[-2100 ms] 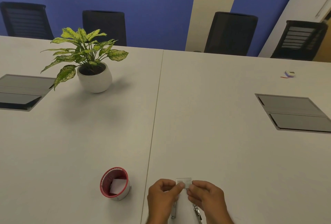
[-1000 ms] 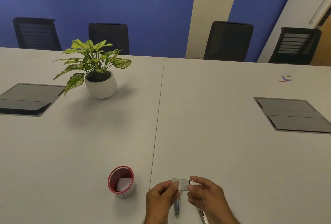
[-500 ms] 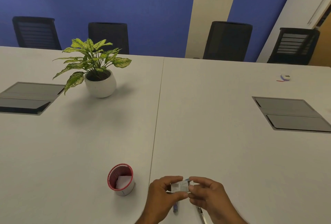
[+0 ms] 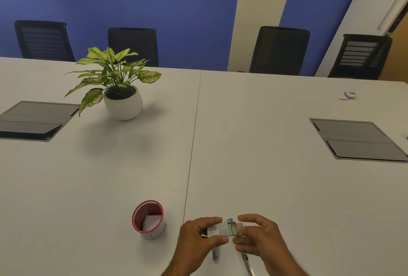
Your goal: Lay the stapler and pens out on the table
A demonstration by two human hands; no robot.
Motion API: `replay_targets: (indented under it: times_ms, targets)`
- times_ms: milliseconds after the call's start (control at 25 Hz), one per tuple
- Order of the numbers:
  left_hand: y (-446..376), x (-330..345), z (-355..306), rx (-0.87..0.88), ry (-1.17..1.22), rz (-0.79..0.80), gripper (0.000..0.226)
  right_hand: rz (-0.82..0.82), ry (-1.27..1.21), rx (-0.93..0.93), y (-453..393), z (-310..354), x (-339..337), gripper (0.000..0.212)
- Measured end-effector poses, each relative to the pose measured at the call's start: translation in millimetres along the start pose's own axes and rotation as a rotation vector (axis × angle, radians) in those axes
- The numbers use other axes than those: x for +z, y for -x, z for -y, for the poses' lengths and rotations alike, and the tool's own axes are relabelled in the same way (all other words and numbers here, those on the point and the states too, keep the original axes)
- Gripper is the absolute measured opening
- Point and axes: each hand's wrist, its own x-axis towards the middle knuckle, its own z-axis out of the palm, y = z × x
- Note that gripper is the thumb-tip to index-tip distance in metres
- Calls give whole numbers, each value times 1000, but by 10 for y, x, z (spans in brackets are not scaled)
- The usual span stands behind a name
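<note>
A small white box with a barcode label (image 4: 221, 229) is held just above the table's near edge. My left hand (image 4: 196, 242) pinches its left end between thumb and fingers. My right hand (image 4: 260, 240) pinches the right end, where an inner tray shows slid partly out. A bit of blue shows at the box's top edge. Under my hands lie two slim objects on the table: a blue-tipped one (image 4: 215, 256) and a silvery one (image 4: 248, 263). To the left stands a red-rimmed round cup (image 4: 148, 218) with white paper inside.
A potted plant in a white pot (image 4: 122, 101) stands at the back left. Two grey cable hatches (image 4: 33, 120) (image 4: 357, 140) are set into the white table (image 4: 265, 176). A small white and blue item (image 4: 348, 95) lies far right. Black chairs (image 4: 279, 49) line the far side.
The box has been turned so its barcode side faces up, and its inner tray now sticks out to the right. Both hands have stayed near the table's edge.
</note>
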Motion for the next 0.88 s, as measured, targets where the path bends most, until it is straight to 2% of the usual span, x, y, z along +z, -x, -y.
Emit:
replay_targets:
  times_ms: [120,240,320,480,880]
  targets:
    - [17,28,13,3,-11,-5,39,-65,75,-51,20,-29,30,8]
    - [28,58,26,7,-27,-17,40,-118,147,-99,4,-73,44,16]
    - [34,74,37,-1,-35,-25,41,-141,184,-117,13,-58,64,13]
    - [48,98,24,-6,-45,-40,39,-146,291,-134,42,-7,76,7]
    - [91,116,-13,-3,-24,-40,38,-143,504,-179,53,103,72,10]
